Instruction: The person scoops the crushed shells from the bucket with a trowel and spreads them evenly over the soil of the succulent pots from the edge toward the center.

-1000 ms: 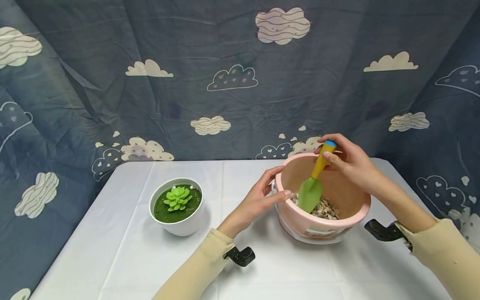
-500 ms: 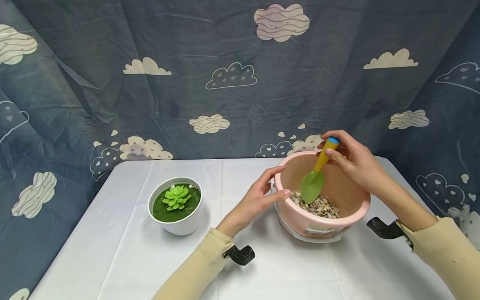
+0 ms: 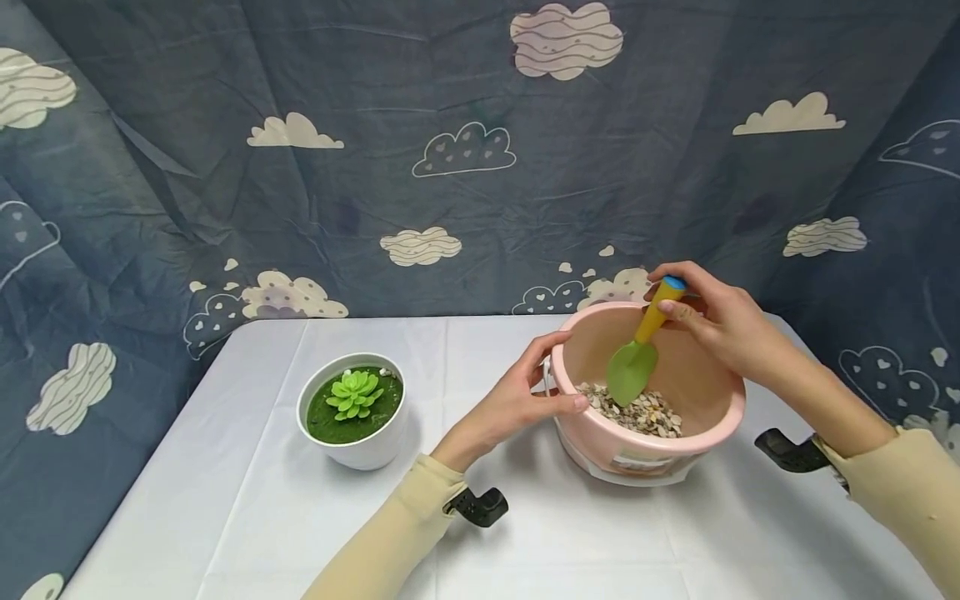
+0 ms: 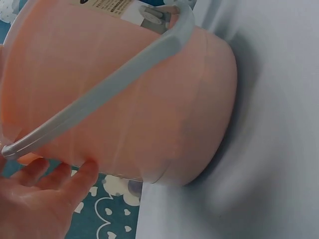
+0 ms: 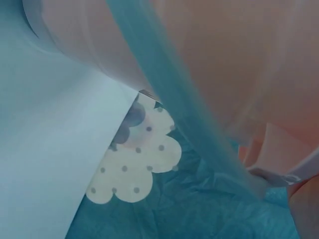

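Toy trowel (image 3: 633,365) shifted right at the gravel (image 3: 651,420), pinched in right hand (image 3: 714,323) (left hand (image 3: 510,407) spread wide on pink bucket (image 3: 692,377)); we judge scooping underway, next move wanting a level lift.

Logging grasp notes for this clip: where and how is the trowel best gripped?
Probably by the yellow handle, from above and the person's right: the trowel leans that way, handle uppermost, blade inside the pink bucket.
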`<state>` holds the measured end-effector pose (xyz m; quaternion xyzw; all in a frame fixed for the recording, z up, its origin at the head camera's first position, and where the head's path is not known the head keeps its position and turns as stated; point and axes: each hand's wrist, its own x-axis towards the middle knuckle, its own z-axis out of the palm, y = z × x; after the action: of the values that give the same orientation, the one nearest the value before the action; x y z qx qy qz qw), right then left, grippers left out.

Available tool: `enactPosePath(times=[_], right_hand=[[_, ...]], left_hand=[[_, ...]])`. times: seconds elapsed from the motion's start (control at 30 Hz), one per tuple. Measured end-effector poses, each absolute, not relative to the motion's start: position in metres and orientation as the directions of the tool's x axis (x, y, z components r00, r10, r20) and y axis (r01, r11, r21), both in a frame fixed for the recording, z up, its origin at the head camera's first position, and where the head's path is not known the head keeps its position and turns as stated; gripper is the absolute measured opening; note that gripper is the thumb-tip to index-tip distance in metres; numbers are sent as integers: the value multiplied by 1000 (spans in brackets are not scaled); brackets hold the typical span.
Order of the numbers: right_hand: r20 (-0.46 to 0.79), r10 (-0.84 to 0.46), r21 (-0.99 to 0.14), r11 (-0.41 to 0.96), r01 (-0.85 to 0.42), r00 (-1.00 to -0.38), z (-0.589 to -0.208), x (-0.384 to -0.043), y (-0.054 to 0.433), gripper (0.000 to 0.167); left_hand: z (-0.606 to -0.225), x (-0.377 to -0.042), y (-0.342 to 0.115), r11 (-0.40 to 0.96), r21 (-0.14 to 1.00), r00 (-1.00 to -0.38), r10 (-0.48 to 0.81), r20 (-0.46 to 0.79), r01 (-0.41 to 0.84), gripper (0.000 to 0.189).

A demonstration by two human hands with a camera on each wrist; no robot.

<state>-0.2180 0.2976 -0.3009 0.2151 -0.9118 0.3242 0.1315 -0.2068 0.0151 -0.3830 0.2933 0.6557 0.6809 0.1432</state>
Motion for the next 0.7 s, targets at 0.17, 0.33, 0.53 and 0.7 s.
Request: enactPosePath(times=[0.17,0.33,0.53,0.7], right_hand=[[354,-345,-469,738,-484,-869,-300,-216,299,45],[316,-378,-416,770,-485,-870,-302,-213,301,43],[277,-345,-413,800,-436,-897,-301,-213,301,41],[194,-339,-457,799,-390,-921,-299,-214,297,42]], left_hand=[[-383,-206,16,-104,978,-789,577,209,183,77],[-384,-204,15,-104,980,-796,572,198,169,77],[-384,-205,16,-110,979,-799,566,202,170,76],[-383,-206,16,-109,981,-804,563,192,158,75]])
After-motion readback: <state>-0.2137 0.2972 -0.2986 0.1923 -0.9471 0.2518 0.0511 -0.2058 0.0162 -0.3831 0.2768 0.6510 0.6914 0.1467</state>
